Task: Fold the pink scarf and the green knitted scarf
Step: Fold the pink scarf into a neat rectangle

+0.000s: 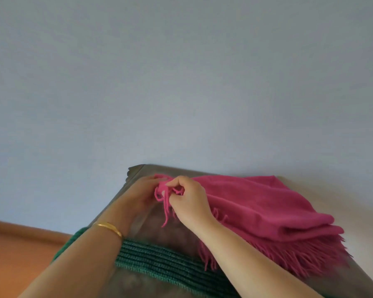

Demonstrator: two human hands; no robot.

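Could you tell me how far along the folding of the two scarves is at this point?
The pink scarf already lies in stacked layers on the grey table. The left hand and right hand pinch its fringed end, so that fold is unfinished. The green knitted scarf lies untouched near the front edge, one end hanging off the left.

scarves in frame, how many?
2. Pink scarf lies folded on the grey table, both hands at its fringe; green knitted scarf lies nearer, partly under the arms.
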